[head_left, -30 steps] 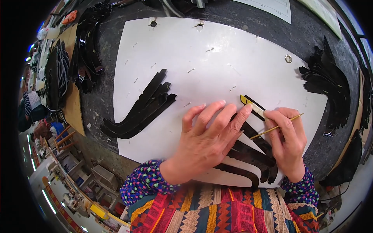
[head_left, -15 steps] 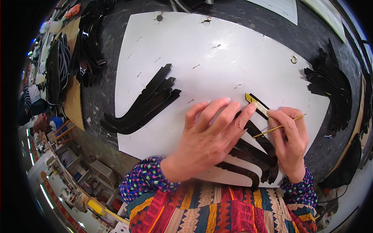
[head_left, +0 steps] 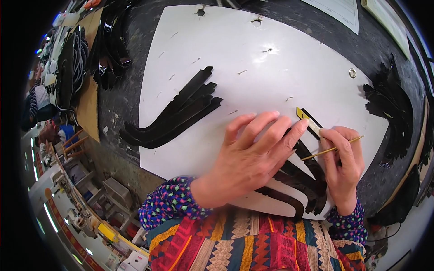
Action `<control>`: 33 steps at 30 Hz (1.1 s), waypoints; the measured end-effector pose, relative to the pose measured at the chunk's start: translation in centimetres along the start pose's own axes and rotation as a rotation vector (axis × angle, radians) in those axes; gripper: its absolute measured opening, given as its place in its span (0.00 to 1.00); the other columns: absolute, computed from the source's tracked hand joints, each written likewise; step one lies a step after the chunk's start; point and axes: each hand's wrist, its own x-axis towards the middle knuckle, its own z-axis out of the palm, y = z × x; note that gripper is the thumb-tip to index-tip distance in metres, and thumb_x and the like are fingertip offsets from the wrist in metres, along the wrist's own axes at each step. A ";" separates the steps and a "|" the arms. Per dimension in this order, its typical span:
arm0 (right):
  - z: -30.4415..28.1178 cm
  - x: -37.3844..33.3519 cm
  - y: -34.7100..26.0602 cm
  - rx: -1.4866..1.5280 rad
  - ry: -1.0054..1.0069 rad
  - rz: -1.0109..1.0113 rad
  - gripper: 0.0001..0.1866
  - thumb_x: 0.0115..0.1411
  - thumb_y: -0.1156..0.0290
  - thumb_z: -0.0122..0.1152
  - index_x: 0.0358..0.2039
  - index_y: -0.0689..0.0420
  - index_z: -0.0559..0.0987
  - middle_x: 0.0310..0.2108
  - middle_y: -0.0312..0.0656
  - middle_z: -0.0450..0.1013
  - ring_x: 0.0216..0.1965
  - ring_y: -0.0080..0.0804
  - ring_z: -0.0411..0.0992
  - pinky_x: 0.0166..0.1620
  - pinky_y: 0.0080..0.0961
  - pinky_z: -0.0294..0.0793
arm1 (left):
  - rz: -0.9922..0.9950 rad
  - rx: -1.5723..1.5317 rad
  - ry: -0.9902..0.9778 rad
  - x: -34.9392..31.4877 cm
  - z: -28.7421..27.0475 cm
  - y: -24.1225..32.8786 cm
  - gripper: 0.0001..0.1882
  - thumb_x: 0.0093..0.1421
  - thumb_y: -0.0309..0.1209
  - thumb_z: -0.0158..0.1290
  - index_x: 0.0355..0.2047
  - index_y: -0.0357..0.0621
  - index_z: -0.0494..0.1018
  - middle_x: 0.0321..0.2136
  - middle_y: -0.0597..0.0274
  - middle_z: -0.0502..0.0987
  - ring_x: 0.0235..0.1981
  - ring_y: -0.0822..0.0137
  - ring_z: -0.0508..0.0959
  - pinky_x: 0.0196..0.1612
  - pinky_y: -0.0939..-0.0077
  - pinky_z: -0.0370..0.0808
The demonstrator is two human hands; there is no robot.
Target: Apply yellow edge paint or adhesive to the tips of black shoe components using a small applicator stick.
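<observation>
My left hand rests over a fan of black curved strips, its fingers spread and its index fingertip pressing on a white piece with a yellow tip. That piece lies along the upper end of one black strip. Close beside it, my right hand has its thumb and index finger together at the piece's lower end. A thin tan stick is gripped between the fingers of this hand, its point toward the black strips. Part of the strips is hidden under my left hand.
Under the work lies a white board on a dark table. Another bundle of black strips lies at its left. More black pieces are heaped at the right edge, and others at the far left. Paper sheets lie at the back.
The whole view has shifted slightly, so the board and hands sit a little further right in the picture. Both hands keep nearly the same pose on the piece.
</observation>
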 end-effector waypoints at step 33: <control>-0.6 -0.5 -0.1 0.044 0.020 -0.024 0.14 0.56 0.88 0.64 0.44 0.65 0.79 0.36 0.48 0.71 0.33 0.39 0.72 0.34 0.29 0.74 | 0.013 0.088 -0.010 0.3 0.1 0.7 0.26 0.63 0.35 0.54 0.63 0.59 0.71 0.65 0.78 0.67 0.58 0.68 0.63 0.60 0.67 0.54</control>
